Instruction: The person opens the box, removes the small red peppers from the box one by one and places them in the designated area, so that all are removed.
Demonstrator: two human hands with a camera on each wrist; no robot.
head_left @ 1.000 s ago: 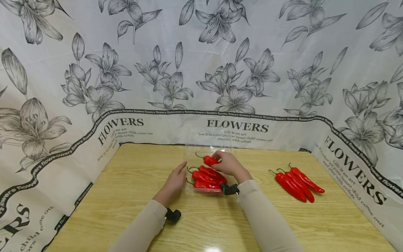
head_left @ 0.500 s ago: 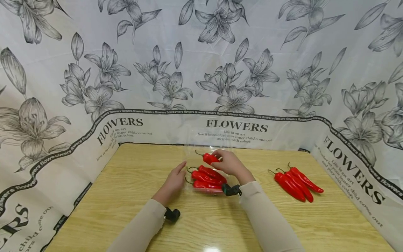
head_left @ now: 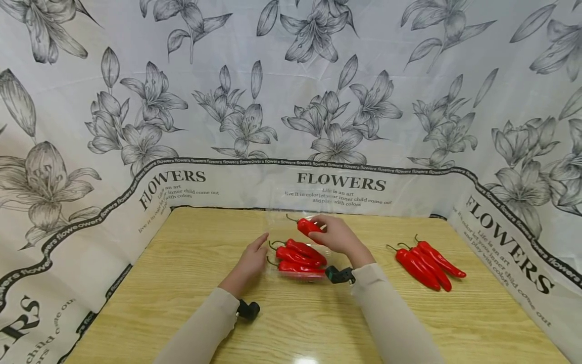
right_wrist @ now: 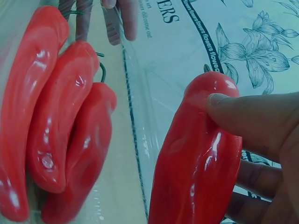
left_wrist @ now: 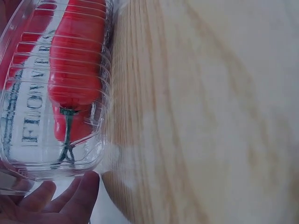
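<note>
In the head view my right hand point(head_left: 337, 236) holds a red pepper point(head_left: 307, 227) above the back of a clear plastic box point(head_left: 301, 276). The right wrist view shows the thumb along one side of this pepper point(right_wrist: 196, 154) and the fingers behind it. Three more red peppers point(head_left: 297, 255) lie side by side in the box, their green stems pointing left. My left hand point(head_left: 249, 260) is at the box's left end with its fingers extended. In the left wrist view its fingertips point(left_wrist: 88, 184) are right at the rim of the box point(left_wrist: 56, 168).
Three red peppers point(head_left: 429, 265) lie together on the wooden table point(head_left: 191, 283) to the right. The box's transparent lid point(head_left: 277, 217) stands raised at the back. Behind the table hangs a white cloth point(head_left: 236, 187) with flower prints and lettering.
My right hand has shifted slightly right with its pepper, which now sits a little higher and farther from the peppers in the box. The left hand stays at the box's end.
</note>
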